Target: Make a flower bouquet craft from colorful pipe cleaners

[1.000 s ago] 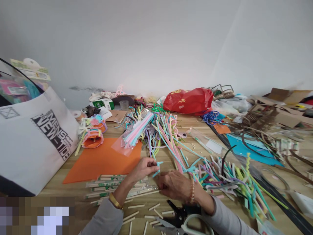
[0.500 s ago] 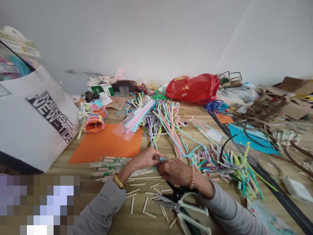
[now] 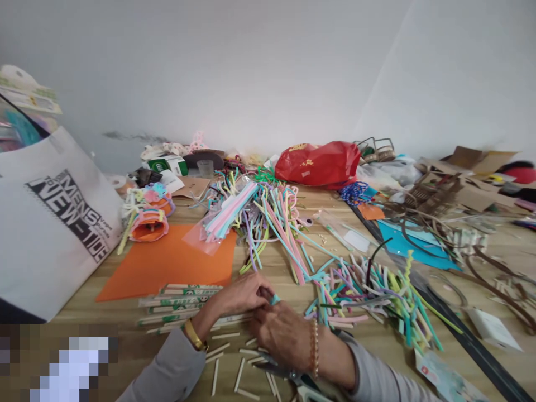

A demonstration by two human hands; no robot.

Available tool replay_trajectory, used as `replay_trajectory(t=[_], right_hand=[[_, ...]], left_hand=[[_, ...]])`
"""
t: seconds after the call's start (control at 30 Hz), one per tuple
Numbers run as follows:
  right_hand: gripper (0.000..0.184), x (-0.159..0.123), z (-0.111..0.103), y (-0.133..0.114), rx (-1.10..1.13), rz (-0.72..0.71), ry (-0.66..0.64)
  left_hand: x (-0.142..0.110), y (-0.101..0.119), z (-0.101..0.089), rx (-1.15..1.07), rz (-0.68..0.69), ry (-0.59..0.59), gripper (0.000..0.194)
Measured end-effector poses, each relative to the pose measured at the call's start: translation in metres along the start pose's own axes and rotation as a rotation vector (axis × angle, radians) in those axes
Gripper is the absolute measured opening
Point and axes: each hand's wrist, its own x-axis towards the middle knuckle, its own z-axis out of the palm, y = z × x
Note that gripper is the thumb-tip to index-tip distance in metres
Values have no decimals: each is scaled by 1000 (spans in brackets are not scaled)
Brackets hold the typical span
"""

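Note:
My left hand (image 3: pixel 240 294) and my right hand (image 3: pixel 285 338) meet at the front middle of the table, fingers closed. Between their fingertips pokes out a small light-blue piece of pipe cleaner (image 3: pixel 274 300); the rest of it is hidden. Partly under my right hand and wrist lie scissors (image 3: pixel 307 388) with pale handles. Short cut wooden sticks (image 3: pixel 215 377) are scattered just in front of my hands. Beside my left wrist rest wrapped chopsticks (image 3: pixel 167 309) in green-printed sleeves.
A pile of cut pipe cleaners (image 3: pixel 377 290) lies at right, longer ones (image 3: pixel 285 223) behind. Orange sheets (image 3: pixel 184 262) lie at left, near a white bag (image 3: pixel 62 223). A red plastic bag (image 3: pixel 318 164) stands at the back. Blue sheets (image 3: pixel 419 245) are at right.
The view has shifted, so most things sit lower and farther left. Both hands stay together at the light-blue piece, and my right hand now covers more of the scissors.

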Motion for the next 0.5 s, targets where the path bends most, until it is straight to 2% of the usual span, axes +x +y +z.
replay_trajectory(t=[0.1, 0.23, 0.33, 0.43, 0.5], right_hand=[[9, -2, -5, 2, -31, -15, 72], [16, -8, -29, 14, -9, 48, 99], [20, -11, -42, 32, 70, 135, 128], [19, -13, -43, 52, 148, 207, 156], [19, -14, -40, 62, 174, 248, 175]], left_hand=[[-1, 1, -4, -32, 9, 27, 29], [0, 1, -13, -106, 21, 96, 24], [3, -1, -17, -184, 30, 128, 34], [5, -6, -15, -264, 32, 120, 43], [5, -9, -13, -296, 23, 115, 39]])
